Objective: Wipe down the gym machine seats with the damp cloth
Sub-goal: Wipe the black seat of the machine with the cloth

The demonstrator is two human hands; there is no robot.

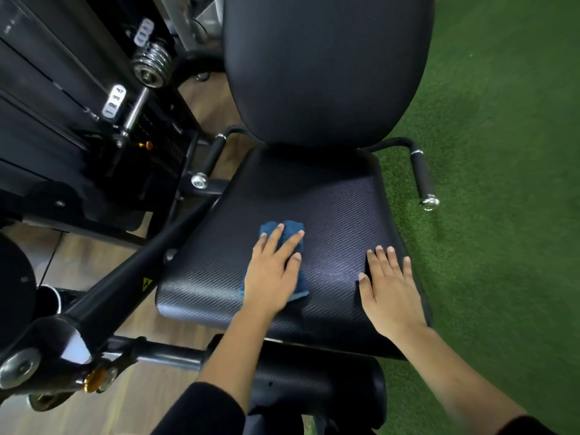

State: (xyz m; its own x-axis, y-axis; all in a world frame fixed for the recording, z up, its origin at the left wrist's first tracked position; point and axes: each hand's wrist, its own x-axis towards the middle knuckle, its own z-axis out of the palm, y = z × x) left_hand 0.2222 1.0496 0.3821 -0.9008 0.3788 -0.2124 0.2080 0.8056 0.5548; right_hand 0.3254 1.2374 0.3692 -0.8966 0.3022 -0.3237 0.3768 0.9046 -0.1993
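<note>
The black textured seat (pixel 329 208) of a gym machine fills the middle of the view, with its tall black backrest (pixel 326 64) rising behind it. A blue damp cloth (pixel 270 229) lies on the seat's front left part. My left hand (pixel 273 271) presses flat on top of the cloth, fingers spread, and covers most of it. My right hand (pixel 389 287) rests flat on the bare seat near its right front edge, holding nothing.
Black side handles flank the seat, the left handle (pixel 213 158) and the right handle (pixel 422 177). A weight stack and frame (pixel 47 89) stand at left. A black lever arm (pixel 125 293) crosses diagonally, with a roller pad (pixel 314 384) below. Green turf (pixel 502 152) lies to the right.
</note>
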